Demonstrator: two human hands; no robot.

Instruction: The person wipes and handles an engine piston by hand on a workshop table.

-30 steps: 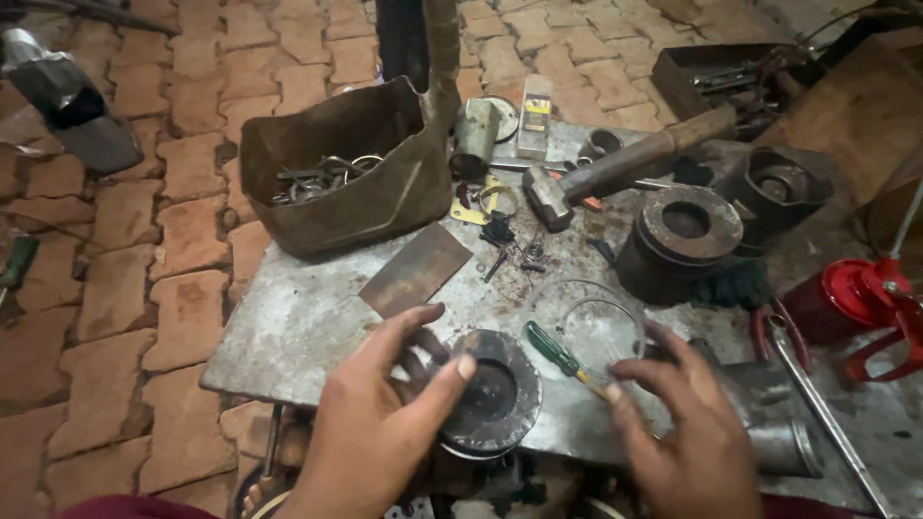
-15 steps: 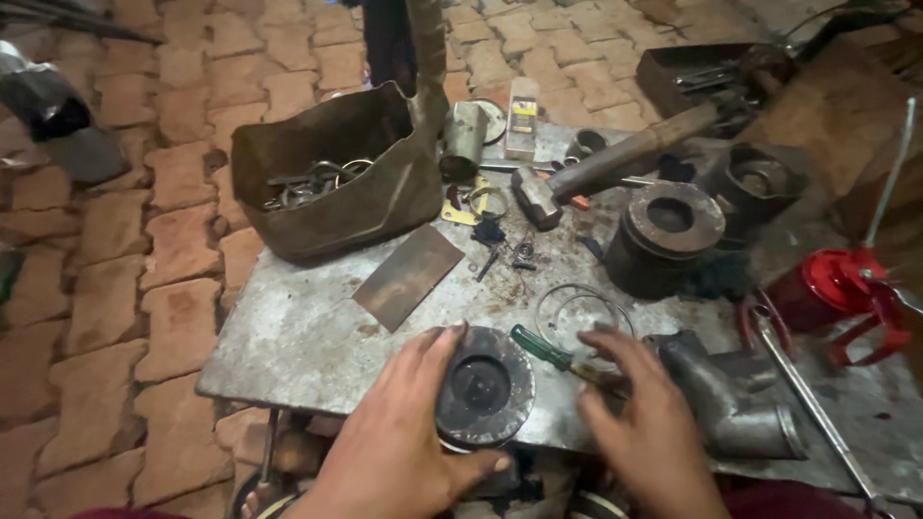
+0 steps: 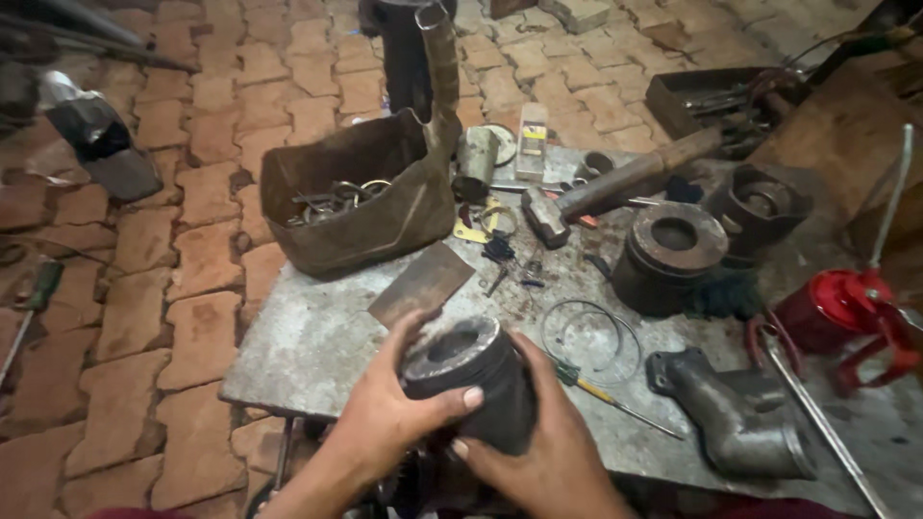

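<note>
The dark piston (image 3: 471, 380) has been lifted off the surface (image 3: 317, 336) and is now gripped between both hands, the left hand (image 3: 389, 418) wrapped round its side, the right hand (image 3: 548, 452) cupped beneath; the green-handled screwdriver (image 3: 601, 392) has been laid down beside it. A hammer (image 3: 615, 187), a second piston (image 3: 673, 252) and a worn bag (image 3: 361, 202) are seen on the scarred metal surface, set over a brick floor (image 3: 163, 317).

You have bare tabletop (image 3: 308, 336) left of your hands. Ahead, the flat metal plate (image 3: 421, 284) and tool bag (image 3: 361, 202) block; wire rings (image 3: 588, 338) and screwdriver (image 3: 606, 396) lie right.
</note>
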